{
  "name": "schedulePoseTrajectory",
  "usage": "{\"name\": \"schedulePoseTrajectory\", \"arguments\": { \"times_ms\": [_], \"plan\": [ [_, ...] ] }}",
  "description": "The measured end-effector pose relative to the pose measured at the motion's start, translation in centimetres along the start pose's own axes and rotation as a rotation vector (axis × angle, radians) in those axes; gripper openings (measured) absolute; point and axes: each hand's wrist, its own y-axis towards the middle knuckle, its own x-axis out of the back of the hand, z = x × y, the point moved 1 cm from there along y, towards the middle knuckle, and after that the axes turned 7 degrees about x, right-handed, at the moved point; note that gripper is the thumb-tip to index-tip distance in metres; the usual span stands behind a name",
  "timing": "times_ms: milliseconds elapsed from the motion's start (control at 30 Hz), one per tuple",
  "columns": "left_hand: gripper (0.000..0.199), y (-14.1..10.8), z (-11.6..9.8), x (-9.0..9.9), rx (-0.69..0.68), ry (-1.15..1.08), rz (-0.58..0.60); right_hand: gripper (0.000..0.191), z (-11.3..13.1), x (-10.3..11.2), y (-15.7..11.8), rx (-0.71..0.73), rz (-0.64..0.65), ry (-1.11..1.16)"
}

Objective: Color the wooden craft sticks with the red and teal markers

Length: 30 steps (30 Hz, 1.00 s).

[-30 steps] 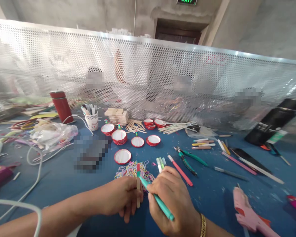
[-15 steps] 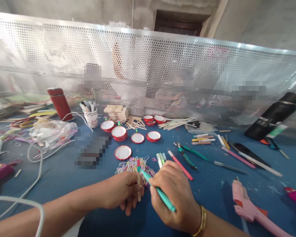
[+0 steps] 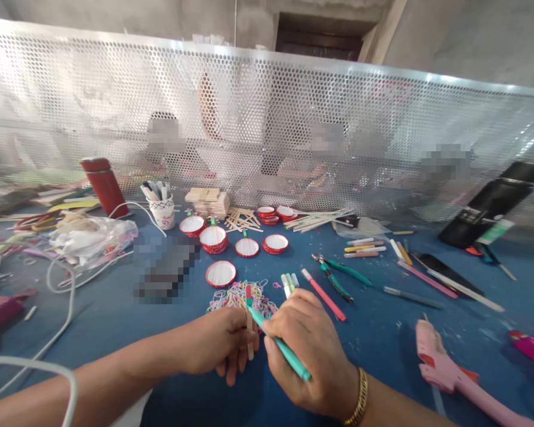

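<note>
My left hand (image 3: 234, 341) pinches an upright popsicle stick (image 3: 250, 326), whose top is red with a teal-green band below it. In my right hand (image 3: 309, 350) is a teal marker (image 3: 289, 354), its tip touching the stick at the green band. Behind both hands lies a heap of colourful small rubber bands (image 3: 235, 295). Just beyond the heap is a red-rimmed white lid (image 3: 221, 274). Several light-green markers (image 3: 288, 283) and a red marker (image 3: 324, 295) lie beside my right hand.
Pliers (image 3: 336, 276) and a pink glue gun (image 3: 436, 356) lie to the right. More lids (image 3: 213, 236), a cup of markers (image 3: 162, 210), wooden sticks (image 3: 242, 219) and a red flask (image 3: 104, 187) stand farther back. A white cable (image 3: 73, 296) loops at left. A perforated metal screen (image 3: 249, 118) borders the table.
The marker tip has moved slightly left onto the stick's green band. My left hand keeps its hold on the stick, and the whole view has shifted slightly.
</note>
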Motion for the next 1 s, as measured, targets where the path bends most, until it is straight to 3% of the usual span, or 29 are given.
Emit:
{"name": "schedulePoseTrajectory", "arguments": {
  "times_ms": [1000],
  "plan": [
    [0.015, -0.21, 0.09, -0.04, -0.021, -0.008, 0.013, 0.012, -0.13, -0.31, -0.25, 0.033, -0.043, 0.022]
  ]
}}
